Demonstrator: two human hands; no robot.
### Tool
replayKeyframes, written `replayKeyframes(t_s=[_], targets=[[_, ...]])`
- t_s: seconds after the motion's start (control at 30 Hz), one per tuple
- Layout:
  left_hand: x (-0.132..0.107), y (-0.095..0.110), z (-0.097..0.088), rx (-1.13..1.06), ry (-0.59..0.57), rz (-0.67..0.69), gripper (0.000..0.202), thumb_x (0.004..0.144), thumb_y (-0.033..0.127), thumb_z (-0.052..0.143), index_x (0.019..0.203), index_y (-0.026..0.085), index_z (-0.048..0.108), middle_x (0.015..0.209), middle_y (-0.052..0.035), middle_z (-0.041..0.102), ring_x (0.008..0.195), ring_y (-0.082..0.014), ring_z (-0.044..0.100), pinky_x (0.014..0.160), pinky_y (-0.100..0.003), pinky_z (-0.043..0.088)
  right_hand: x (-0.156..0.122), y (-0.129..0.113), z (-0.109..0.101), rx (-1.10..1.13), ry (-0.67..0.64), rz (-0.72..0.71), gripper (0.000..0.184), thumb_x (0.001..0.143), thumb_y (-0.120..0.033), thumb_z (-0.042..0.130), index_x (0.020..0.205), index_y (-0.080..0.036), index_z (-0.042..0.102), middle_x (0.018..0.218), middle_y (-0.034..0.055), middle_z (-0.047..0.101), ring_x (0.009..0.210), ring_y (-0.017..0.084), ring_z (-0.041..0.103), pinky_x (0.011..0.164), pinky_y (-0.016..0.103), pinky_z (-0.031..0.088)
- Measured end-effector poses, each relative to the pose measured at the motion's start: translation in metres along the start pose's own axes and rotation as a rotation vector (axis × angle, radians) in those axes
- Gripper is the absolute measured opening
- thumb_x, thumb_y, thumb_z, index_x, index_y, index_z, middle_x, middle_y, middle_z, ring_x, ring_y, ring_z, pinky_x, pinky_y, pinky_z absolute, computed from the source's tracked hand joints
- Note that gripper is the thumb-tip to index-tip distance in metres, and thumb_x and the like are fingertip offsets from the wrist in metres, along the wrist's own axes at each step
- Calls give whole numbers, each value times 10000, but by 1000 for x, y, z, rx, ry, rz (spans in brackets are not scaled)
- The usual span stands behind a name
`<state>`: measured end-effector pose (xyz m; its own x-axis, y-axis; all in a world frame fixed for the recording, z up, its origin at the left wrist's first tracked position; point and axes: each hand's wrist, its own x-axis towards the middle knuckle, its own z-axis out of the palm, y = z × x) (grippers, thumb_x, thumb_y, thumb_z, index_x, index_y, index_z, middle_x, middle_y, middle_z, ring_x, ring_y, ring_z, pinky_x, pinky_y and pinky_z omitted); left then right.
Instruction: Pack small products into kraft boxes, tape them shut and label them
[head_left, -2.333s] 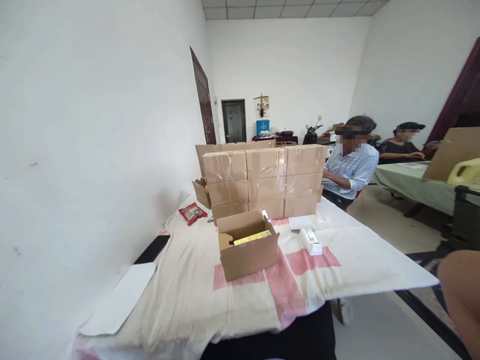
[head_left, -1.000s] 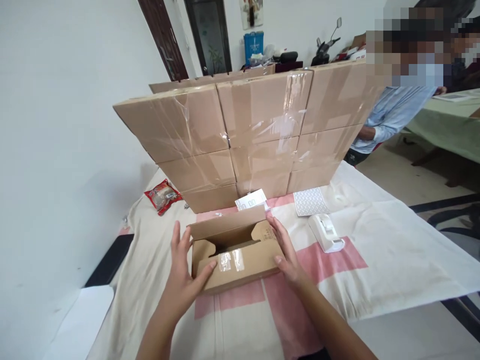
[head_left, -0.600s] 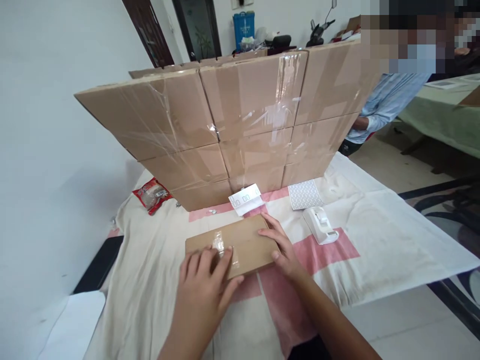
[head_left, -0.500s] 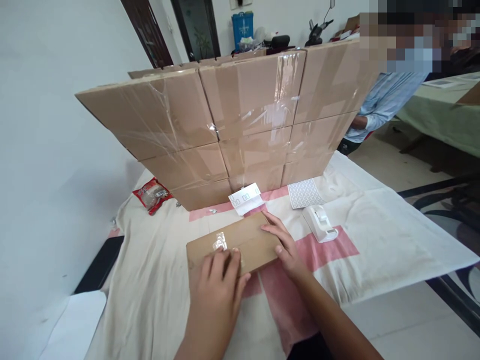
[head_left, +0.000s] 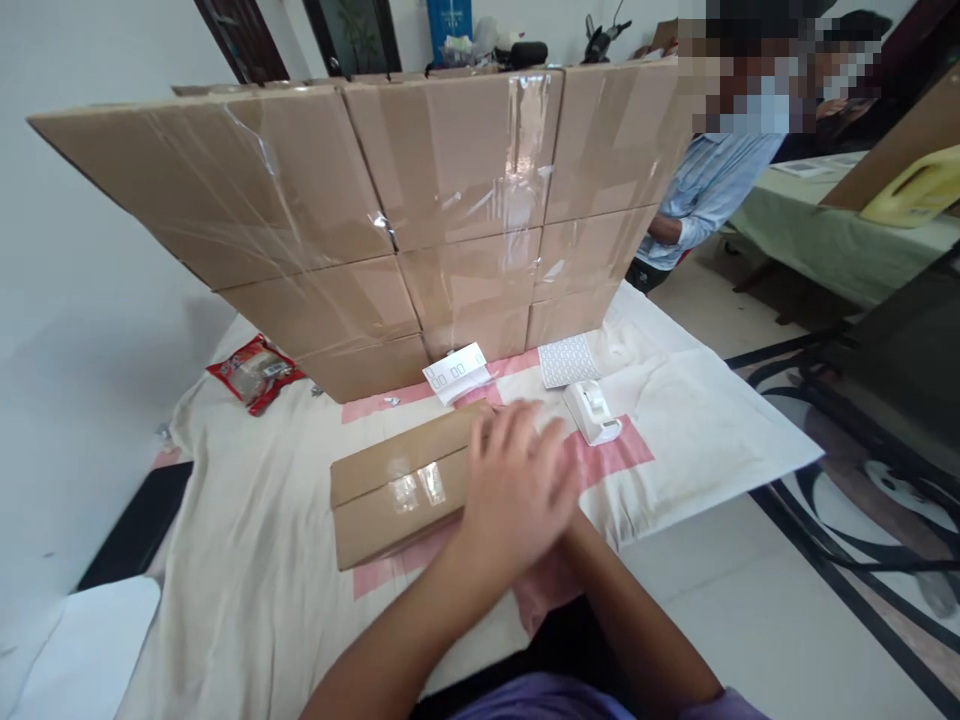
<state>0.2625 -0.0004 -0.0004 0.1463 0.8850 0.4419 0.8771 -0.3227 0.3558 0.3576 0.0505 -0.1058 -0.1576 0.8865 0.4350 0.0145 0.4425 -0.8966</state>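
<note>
Carton [head_left: 390, 490] lies closed, left hand [head_left: 517, 480] loosely spread over its right end, right hand [head_left: 568, 485] mostly hidden, its grip I cannot tell, white dispenser [head_left: 592, 412] beyond that end.

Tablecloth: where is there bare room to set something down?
Two patches of tablecloth: left of the box, up to the black object and white sheet; and right of the tape dispenser, out to the right corner. It is crowded between box and stack, where the folded paper lies, and at the box's right end, by the left hand.
</note>
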Motion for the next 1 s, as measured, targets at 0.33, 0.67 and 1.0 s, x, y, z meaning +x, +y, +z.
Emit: replayKeyframes(t_s=[0.33, 0.67, 1.0], targets=[[1, -18, 12, 297, -283, -67, 641, 963, 447, 610, 1517, 146, 500, 1657, -253, 315, 1577, -425, 214, 1250, -669, 220, 5, 46, -152, -331, 338, 255, 407, 1003, -513, 437, 1116, -228, 705, 1262, 109, 637, 1258, 283, 556, 1171, 511, 378], [44, 16, 172, -149, -212, 110, 632, 961, 287, 521, 1554, 129, 369, 1704, -125, 284, 1597, -324, 202, 1274, -566, 266, 41, 54, -166, -80, 110, 579, 488, 854, -672, 560, 893, -236, 777, 1023, 58, 783, 1094, 273, 654, 1016, 399, 476], [53, -18, 201, -513, -97, 48, 871, 840, 259, 686, 1589, 174, 251, 1710, -175, 200, 1597, -319, 177, 1269, -536, 280, 66, 42, -156, -60, 82, 764, 401, 699, -564, 709, 669, -166, 754, 714, 54, 729, 700, 196, 604, 725, 323, 472]])
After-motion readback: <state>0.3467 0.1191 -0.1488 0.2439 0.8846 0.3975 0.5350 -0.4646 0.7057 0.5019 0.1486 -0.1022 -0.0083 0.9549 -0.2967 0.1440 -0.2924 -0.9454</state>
